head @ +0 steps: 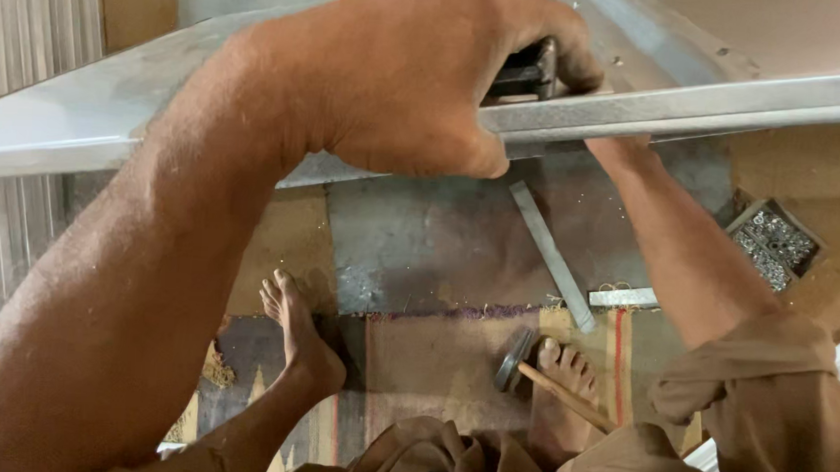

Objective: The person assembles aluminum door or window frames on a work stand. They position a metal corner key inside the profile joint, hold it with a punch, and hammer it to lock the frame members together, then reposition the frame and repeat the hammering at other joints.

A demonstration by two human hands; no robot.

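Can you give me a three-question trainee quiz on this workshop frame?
1. True or false: the left hand rests on top of the long aluminium bar.
2. Which tool lies on the mat by the person's right foot? A) hammer B) saw C) pliers
3. What does the small tray at the right hold?

Key
1. True; its fingers close on a dark tool pressed against the bar, while the right hand is hidden behind the bar.
2. A, the hammer with a wooden handle.
3. Small shiny metal fasteners, too small to tell the kind.
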